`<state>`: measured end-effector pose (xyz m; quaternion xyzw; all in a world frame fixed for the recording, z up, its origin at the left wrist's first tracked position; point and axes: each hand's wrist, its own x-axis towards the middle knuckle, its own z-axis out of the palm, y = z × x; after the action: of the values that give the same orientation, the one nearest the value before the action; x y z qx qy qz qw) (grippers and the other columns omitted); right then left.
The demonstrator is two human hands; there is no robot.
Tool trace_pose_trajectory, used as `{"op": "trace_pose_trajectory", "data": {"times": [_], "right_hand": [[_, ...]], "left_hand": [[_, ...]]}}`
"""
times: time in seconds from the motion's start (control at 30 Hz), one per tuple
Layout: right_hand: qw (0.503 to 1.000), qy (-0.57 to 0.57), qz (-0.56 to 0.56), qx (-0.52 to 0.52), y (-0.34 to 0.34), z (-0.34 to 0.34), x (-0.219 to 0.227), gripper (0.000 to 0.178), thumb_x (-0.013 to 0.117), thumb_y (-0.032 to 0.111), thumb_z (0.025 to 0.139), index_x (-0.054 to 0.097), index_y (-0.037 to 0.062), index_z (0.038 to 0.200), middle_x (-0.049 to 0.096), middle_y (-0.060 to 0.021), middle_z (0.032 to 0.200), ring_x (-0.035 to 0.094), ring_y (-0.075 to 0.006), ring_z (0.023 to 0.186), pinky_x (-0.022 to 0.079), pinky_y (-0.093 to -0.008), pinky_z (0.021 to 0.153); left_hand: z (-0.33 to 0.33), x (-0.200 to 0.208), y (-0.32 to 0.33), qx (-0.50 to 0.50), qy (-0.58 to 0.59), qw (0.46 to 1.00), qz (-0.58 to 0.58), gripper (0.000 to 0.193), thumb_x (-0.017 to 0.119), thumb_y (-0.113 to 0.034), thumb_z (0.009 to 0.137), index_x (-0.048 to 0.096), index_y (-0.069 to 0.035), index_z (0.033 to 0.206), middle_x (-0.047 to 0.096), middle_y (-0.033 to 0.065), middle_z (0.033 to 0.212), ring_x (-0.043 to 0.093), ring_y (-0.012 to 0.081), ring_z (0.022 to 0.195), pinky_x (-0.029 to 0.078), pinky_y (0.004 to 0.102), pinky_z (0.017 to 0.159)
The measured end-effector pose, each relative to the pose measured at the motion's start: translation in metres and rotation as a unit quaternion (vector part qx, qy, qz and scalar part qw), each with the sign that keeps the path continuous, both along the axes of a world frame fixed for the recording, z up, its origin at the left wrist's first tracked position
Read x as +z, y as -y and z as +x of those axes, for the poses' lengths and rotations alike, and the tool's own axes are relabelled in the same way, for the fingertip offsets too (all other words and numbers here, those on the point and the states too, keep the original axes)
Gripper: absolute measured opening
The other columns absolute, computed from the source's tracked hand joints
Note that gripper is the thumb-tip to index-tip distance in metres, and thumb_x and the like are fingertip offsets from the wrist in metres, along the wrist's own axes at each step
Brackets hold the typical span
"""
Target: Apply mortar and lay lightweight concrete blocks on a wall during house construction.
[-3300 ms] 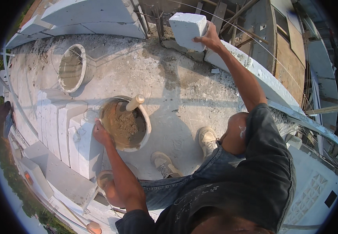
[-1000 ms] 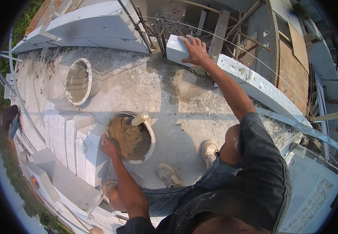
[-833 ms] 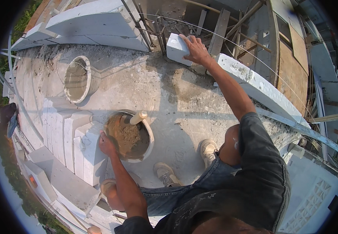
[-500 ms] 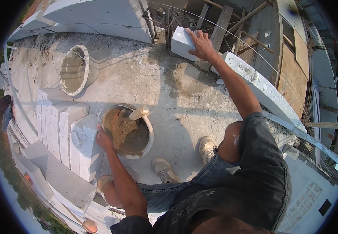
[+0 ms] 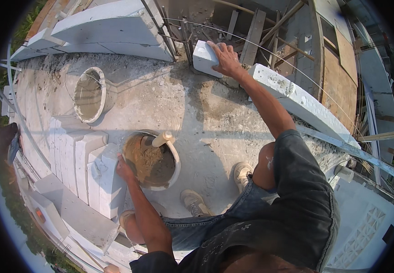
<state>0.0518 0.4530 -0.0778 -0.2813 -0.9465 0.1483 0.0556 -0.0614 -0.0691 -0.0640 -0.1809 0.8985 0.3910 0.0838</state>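
Observation:
At the far side, my right hand [image 5: 226, 60] grips a small white block [image 5: 205, 58], its fingers over the top and its thumb against the near face. The block sits at the end of a low white block wall [image 5: 292, 91], beside upright steel bars [image 5: 186, 41]. On the left, my left hand [image 5: 124, 169] has its fingers curled between a bucket [image 5: 176, 166] and a stack of white blocks [image 5: 108, 182]. What those fingers hold, if anything, is too small to make out. Brown-grey mortar [image 5: 149, 159] fills part of the bucket, and a pale thick handle [image 5: 163, 139] leans across its rim.
A second bucket [image 5: 102, 98] of grey mortar stands farther back on the left. Larger white blocks [image 5: 110, 27] form a wall at the back. A thin string [image 5: 292, 66] crosses above the right wall. Beyond that wall lie wooden planks [image 5: 254, 36] at a lower level.
The whole view has shifted slightly, with the scene sitting a little lower. My right hand stays on the small block and my left hand remains beside the bucket.

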Motion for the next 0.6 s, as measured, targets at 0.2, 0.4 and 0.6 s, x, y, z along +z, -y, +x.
{"op": "trace_pose_trajectory", "data": {"times": [0.2,0.4,0.6], "right_hand": [[0.998,-0.048,0.042,0.007,0.001,0.006,0.003,0.108,0.088,0.033,0.059,0.028,0.0310,0.149,0.038,-0.0118,0.141,0.040,-0.0383,0.127,0.038,-0.0580,0.096],[0.988,0.010,0.148,0.045,0.004,0.019,0.009,0.101,0.085,0.033,0.065,0.028,0.0317,0.148,0.033,-0.0109,0.148,0.035,-0.0375,0.134,0.030,-0.0637,0.103],[0.963,-0.035,0.236,0.124,0.057,-0.001,0.003,0.071,0.062,0.024,0.088,0.027,0.0288,0.150,0.027,-0.0123,0.154,0.027,-0.0369,0.141,0.017,-0.0623,0.115]], "left_hand": [[0.000,-0.004,0.008,-0.001,0.020,1.000,0.014,0.064,0.054,-0.053,0.094,0.068,0.009,0.102,0.069,0.0157,0.090,0.058,0.0248,0.080,0.045,0.0384,0.076],[0.004,0.002,0.002,-0.027,0.008,0.998,0.053,0.063,0.054,-0.052,0.094,0.068,0.009,0.102,0.067,0.0147,0.090,0.058,0.0238,0.080,0.046,0.0378,0.076],[0.019,0.025,-0.021,-0.018,0.030,0.997,0.067,0.063,0.053,-0.050,0.096,0.064,0.011,0.110,0.067,0.0158,0.098,0.060,0.0262,0.082,0.050,0.0392,0.074]]}}
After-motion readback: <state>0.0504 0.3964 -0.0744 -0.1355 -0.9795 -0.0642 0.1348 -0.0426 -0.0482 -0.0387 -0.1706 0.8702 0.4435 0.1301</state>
